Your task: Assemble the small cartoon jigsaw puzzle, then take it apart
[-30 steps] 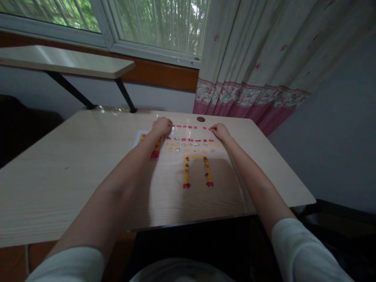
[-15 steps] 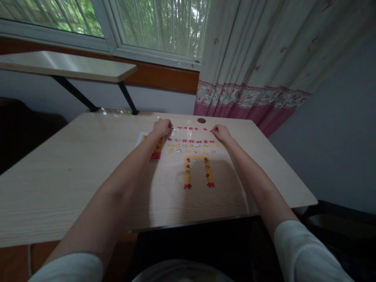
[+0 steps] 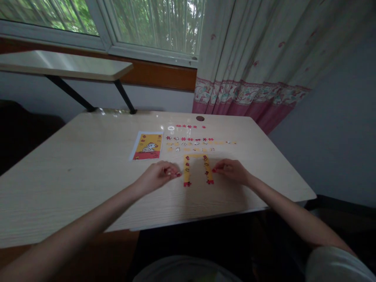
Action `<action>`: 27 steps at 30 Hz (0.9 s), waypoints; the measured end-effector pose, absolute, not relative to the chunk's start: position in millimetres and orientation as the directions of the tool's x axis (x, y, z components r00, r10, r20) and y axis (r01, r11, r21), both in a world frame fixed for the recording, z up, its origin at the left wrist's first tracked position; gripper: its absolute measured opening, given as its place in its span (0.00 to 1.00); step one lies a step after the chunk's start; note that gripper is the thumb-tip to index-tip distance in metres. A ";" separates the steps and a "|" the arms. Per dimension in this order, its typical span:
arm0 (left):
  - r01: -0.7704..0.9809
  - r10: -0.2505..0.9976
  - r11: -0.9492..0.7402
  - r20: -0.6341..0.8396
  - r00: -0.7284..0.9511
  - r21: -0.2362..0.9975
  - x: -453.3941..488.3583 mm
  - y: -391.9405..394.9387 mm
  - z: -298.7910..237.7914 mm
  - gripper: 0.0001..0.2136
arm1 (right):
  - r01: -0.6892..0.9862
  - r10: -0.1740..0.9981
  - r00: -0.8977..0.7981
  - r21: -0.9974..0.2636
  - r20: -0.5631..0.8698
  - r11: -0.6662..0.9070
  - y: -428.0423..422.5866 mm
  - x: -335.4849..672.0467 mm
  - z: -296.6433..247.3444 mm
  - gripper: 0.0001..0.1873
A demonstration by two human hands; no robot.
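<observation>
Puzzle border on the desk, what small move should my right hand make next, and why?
Perhaps bring the red piece in your right hand to the lower right end of the puzzle border. That end is red like the piece, lies close by, and has nothing joined below it; whether the shapes fit is too small to tell.

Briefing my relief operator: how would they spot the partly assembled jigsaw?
On the pale desk, look between the left hand and the right hand. There lies the partly assembled jigsaw; unlike the loose pieces beyond it, it forms a three-sided frame, open at its near side.
</observation>
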State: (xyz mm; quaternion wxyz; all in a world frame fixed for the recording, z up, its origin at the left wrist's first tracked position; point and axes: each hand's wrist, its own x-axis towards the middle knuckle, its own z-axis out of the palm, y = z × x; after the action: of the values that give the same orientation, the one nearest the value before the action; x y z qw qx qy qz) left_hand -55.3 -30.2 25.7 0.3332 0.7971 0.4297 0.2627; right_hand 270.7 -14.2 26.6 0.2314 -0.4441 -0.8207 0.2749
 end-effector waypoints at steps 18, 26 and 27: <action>0.636 0.747 -0.664 0.307 0.590 0.393 -76.3 -75.6 15.6 0.09 | 0.593 0.745 -0.612 -0.470 0.265 0.654 -56.0 273.5 10.9 0.09; 0.657 0.738 -0.673 0.351 0.576 0.338 -56.3 -79.5 18.8 0.08 | 0.579 0.713 -0.641 -0.430 0.284 0.693 -61.6 267.8 12.3 0.09; 0.660 0.739 -0.673 0.350 0.576 0.334 -54.3 -79.8 18.8 0.08 | 0.583 0.713 -0.643 -0.426 0.279 0.692 -62.5 266.6 13.1 0.09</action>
State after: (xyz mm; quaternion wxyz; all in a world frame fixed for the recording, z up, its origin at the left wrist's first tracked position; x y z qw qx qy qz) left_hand -54.3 -79.8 18.8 0.0836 0.8837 0.3958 0.2354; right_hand 266.6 -62.5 13.1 0.2170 -0.3624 -0.8939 0.1500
